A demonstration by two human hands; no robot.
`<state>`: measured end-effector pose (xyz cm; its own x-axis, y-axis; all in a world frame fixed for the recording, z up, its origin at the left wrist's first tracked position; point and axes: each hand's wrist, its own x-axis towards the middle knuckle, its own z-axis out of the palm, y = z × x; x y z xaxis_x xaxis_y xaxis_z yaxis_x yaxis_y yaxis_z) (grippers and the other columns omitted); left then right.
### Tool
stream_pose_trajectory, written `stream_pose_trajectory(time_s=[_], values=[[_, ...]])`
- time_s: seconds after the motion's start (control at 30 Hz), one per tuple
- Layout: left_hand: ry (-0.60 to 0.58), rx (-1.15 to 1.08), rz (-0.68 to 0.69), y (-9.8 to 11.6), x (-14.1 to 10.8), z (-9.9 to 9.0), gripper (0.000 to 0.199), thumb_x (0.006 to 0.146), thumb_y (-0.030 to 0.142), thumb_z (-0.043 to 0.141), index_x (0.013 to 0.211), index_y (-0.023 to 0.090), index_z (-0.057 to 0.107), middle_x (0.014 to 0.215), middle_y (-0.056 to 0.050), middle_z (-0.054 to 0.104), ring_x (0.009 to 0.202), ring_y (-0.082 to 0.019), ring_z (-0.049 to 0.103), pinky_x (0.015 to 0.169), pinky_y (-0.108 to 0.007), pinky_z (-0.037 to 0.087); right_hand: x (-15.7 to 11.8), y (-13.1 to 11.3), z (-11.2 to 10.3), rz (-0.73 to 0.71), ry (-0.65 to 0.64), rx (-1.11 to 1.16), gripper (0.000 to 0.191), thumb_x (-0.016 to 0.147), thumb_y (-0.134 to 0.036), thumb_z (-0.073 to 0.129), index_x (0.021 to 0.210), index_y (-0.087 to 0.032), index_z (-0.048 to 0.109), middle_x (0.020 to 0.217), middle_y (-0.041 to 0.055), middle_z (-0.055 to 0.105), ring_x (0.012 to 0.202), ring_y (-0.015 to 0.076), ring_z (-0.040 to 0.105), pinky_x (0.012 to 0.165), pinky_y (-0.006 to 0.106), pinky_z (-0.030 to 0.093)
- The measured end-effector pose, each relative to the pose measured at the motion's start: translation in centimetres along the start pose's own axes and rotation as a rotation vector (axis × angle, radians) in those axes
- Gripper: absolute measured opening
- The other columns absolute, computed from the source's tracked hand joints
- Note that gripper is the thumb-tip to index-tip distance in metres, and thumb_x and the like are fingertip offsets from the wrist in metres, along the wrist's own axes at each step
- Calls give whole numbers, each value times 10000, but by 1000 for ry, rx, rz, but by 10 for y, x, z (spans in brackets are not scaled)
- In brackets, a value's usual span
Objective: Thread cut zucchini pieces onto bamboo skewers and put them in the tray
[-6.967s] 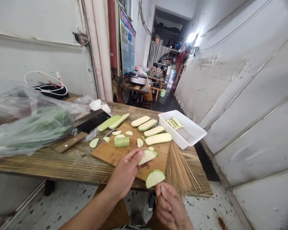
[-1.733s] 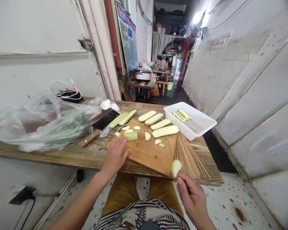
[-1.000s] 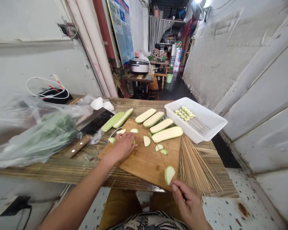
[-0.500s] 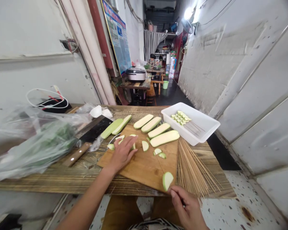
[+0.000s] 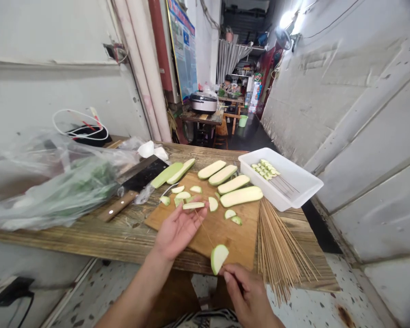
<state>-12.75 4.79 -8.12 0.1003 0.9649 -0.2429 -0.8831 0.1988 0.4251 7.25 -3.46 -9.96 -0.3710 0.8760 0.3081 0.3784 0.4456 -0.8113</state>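
Skewer (image 5: 207, 233), pinched near its lower end by the right hand (image 5: 248, 291), slants above the board (image 5: 232, 234), long axis pointing forward-left from one threaded piece (image 5: 219, 259); the left hand (image 5: 179, 232), earlier over the cut pieces (image 5: 178, 190), now holds a slice (image 5: 193, 206) by the tip.

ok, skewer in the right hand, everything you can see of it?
The skewer is a thin, straight, light-brown stick, wooden by its look. The right hand pinches its lower end; one pale half-round slice with a green rim is threaded just above. The bare length slants up and left over the cutting board toward the left hand. Its tip is too fine to make out.
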Motion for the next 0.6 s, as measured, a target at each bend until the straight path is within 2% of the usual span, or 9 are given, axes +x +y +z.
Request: stream_pose_trajectory(time_s=[0.1,0.33,0.47,0.6], values=[[30,-71,-26,-2,-4,2,359,916,251,362,1163,81,559,1194,-184,594,1170,-246,521,888,-373,515,-2,2,3,8,9,12,215,927,-235,405,887,-184,609,724,20,653,621,124,608,573,185,428],[100,-129,55,-2,-7,8,374,909,209,347,1189,40,528,1207,-234,576,1181,-285,506,904,-417,506,-5,5,4,16,-12,-28,224,928,-252,402,871,-183,607,693,13,640,590,120,593,559,182,426],[142,-125,103,-7,-8,11,353,922,249,360,1157,63,547,1164,-207,614,1160,-267,527,912,-402,508,-7,7,5,-12,-23,-50,247,932,-258,393,853,-179,613,661,10,631,542,111,566,530,178,426],[159,-102,108,-12,-9,12,334,921,247,373,1137,70,555,1135,-193,634,1144,-252,541,924,-377,501,-8,8,6,-9,2,-51,252,932,-260,398,849,-180,622,702,23,659,583,121,599,538,176,439]])
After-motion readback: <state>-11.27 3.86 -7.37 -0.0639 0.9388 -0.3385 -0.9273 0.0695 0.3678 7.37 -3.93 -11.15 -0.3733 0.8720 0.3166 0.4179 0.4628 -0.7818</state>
